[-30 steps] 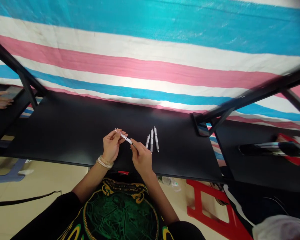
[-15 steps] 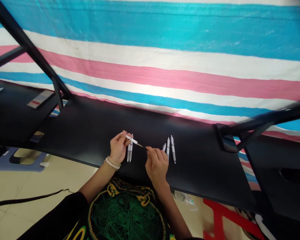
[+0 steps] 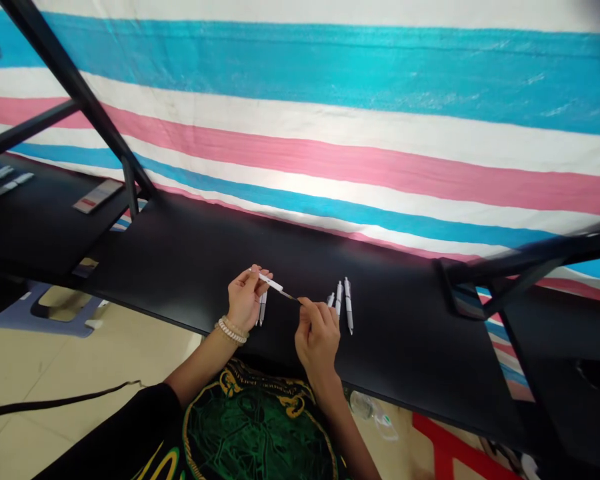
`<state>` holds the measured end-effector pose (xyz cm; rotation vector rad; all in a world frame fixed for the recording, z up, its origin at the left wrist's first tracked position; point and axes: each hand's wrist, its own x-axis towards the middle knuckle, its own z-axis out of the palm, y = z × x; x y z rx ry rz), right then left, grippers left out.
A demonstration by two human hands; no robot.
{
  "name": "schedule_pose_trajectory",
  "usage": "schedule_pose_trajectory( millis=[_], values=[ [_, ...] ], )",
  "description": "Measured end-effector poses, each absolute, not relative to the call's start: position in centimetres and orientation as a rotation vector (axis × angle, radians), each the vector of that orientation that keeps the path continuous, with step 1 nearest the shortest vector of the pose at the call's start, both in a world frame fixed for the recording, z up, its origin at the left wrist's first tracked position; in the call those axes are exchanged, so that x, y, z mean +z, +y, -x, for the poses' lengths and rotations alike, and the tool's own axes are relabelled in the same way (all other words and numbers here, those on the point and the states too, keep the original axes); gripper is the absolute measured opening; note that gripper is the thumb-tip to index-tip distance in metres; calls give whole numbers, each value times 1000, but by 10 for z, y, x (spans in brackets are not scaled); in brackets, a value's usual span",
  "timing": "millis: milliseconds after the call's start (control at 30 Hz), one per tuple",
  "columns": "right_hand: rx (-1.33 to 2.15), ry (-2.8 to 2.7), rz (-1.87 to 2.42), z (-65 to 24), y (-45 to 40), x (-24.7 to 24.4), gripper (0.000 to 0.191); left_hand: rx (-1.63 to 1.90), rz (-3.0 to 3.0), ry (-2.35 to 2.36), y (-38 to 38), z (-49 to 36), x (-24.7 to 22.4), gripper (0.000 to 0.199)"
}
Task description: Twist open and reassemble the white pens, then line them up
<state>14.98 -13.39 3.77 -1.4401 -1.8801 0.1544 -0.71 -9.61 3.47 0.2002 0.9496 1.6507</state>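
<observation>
My left hand (image 3: 243, 299), with a beaded bracelet at its wrist, pinches a white pen barrel (image 3: 271, 283) that slants down to the right. A thin dark refill (image 3: 291, 297) sticks out of the barrel's lower end. The fingertips of my right hand (image 3: 318, 337) are closed on the far end of that refill; its tip is hidden by them. Just beside my left fingers, white and grey pens (image 3: 263, 311) lie on the black table (image 3: 180, 253), partly covered. To the right of my right hand lie three more pens (image 3: 349, 307), one mostly hidden.
Black metal legs (image 3: 75, 87) rise at the left, with another frame (image 3: 525, 260) at the right. A striped sheet (image 3: 330, 160) hangs behind the table. On the left table are a flat card-like box (image 3: 99, 196) and several pens (image 3: 11, 185). Stools (image 3: 55, 320) stand below.
The camera view has shifted, so the whole scene sits slightly lower and further right. Both hands keep hold of the barrel and refill, with hardly any change between them.
</observation>
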Motion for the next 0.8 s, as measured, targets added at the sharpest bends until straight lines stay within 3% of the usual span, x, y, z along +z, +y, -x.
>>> schedule_pose_trajectory(
  millis=[533,800],
  values=[
    [174,-1824,1384,-156,-133,37,33,1512,-389,970,-98,-24,37,36],
    [231,-1793,1308,-164,-135,39,23,1488,-378,975,-90,-27,31,38]
  ],
)
